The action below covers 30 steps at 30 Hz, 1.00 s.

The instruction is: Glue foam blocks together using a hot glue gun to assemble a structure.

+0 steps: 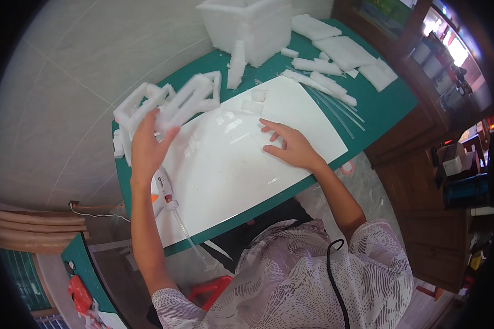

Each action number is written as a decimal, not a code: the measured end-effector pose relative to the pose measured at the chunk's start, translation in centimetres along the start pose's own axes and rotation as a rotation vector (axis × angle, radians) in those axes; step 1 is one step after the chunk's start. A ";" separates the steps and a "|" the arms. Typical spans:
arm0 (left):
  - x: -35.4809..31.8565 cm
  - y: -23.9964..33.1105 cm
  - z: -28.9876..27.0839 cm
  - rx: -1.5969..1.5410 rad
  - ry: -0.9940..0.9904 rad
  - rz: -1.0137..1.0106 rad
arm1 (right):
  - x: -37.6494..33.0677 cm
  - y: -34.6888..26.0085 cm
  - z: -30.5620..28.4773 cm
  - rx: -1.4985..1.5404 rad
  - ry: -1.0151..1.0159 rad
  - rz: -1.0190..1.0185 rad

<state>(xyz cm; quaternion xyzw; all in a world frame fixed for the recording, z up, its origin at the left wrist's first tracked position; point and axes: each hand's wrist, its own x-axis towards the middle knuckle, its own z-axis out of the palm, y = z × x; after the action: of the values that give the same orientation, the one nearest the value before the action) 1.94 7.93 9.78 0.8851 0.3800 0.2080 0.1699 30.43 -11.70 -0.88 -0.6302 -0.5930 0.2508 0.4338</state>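
On the left, my left hand (150, 145) has its thumb and fingers closed around the lower end of a white foam frame piece (187, 101), which is blurred. Close behind that piece lie other white foam frames (139, 104), partly hidden by it and my hand. My right hand (292, 147) hovers over or rests on the white board (225, 181), fingers apart and slightly curled; I see nothing gripped in it. Small flat foam pieces (252, 106) lie on the board beyond my right fingertips. Beside my left forearm is a white glue gun (164, 185) with a clear stick in its back.
A large white foam box (250, 33) stands at the far edge of the green table (392, 101). Foam slabs (346, 52), foam strips (316, 66) and clear glue sticks (339, 109) lie at the far right. Wooden cabinets (417, 219) stand to the right. A white cord (101, 214) runs from the wall.
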 end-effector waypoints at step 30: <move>-1.0 -0.3 5.1 0.071 -0.226 0.130 | -0.2 1.3 0.8 -0.017 0.061 -0.106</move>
<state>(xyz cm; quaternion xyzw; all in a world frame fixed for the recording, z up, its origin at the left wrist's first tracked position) 3.71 6.68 5.03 0.9312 0.3073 0.1038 0.1665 30.43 -11.61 -2.36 -0.6089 -0.6144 0.2031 0.4588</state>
